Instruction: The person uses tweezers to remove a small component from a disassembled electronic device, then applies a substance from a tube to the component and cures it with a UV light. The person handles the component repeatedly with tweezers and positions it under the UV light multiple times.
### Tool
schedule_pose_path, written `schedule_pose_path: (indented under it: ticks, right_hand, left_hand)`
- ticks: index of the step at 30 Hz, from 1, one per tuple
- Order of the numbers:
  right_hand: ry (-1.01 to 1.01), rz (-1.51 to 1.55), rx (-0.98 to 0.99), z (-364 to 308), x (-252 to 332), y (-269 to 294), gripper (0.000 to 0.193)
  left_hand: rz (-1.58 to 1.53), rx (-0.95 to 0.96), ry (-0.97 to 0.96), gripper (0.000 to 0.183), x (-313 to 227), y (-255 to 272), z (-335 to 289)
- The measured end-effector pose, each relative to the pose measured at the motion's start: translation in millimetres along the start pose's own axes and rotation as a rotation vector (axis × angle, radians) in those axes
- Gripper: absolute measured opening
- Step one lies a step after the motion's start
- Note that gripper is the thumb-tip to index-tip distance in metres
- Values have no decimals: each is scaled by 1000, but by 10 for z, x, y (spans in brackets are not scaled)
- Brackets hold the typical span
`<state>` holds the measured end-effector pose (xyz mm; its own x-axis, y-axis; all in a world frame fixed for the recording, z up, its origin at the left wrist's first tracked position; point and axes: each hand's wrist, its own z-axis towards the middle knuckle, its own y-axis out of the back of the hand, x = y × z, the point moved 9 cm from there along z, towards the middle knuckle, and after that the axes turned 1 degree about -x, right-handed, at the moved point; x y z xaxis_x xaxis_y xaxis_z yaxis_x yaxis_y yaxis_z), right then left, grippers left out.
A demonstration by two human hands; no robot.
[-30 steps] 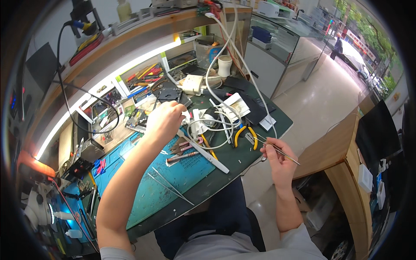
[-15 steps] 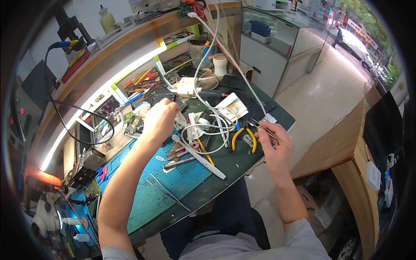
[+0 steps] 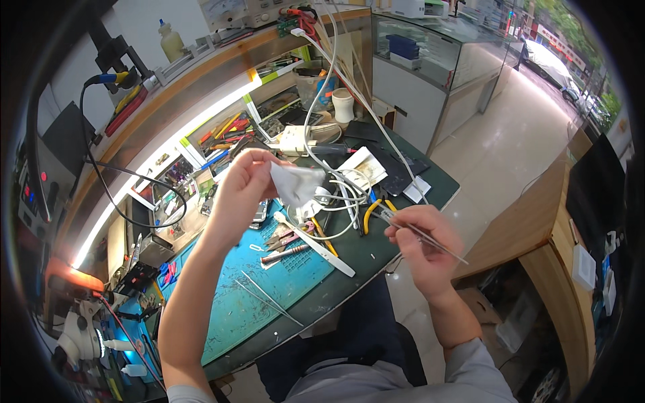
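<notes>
Above the bench, my left hand (image 3: 248,180) pinches a crumpled white tissue (image 3: 295,185) between thumb and fingers. The tissue hangs to the right of the fingertips, in front of the cable coil. Slim metal tweezers (image 3: 430,240) are in my right hand (image 3: 428,250), held off the bench's right edge with their tips pointing left. Close to those tips lie yellow-handled pliers (image 3: 368,218). A second pair of tweezers (image 3: 269,297) rests on the blue mat (image 3: 232,295), well below my left hand. Part of a small device (image 3: 261,213) shows beside my left wrist.
White cable (image 3: 321,236) loops across the bench's middle. A white plastic brush-like tool (image 3: 316,247), pink-handled scissors (image 3: 290,236) and a screwdriver (image 3: 285,253) lie on the mat. Pens and tools crowd the back shelf. A microscope (image 3: 79,339) stands at left, a wooden cabinet (image 3: 521,235) at right.
My left hand has come up and toward me, lifting the white tissue off the clutter. My right hand has moved slightly down, still gripping the tweezers. The view has shifted a little.
</notes>
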<state>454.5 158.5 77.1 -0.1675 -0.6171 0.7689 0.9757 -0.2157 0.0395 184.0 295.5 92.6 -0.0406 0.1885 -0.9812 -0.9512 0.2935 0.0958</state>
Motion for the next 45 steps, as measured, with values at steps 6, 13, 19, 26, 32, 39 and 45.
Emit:
schedule_pose_path:
  ticks: [6,13,19,26,32,39,45]
  right_hand:
    - [-27,123,-234,13,36,135,16]
    - [-369,61,-230,92,-904,307,24]
    - [-358,86,-289,276,-1191,29,26]
    - [-345,-191,-357,503,-1492,-80,31]
    - [-303,-367,-347,577,-1520,-120,32]
    - [-215,-425,-340,655,-1607,-137,22]
    - [-194,-134,-310,621,-1543,-178,19]
  left_hand:
    - [252,-105,-112,16,-70,-67,-241]
    - [934,37,-35,27,239,-207,292]
    - [804,120,-259,20,402,-790,947]
    - [957,206,-423,22,541,-1259,1250]
    - [821,148,-363,30,625,-1099,1295]
    - [717,183,-349,37,751,-1144,1345]
    - [669,276,-365,43,556,-1213,1194]
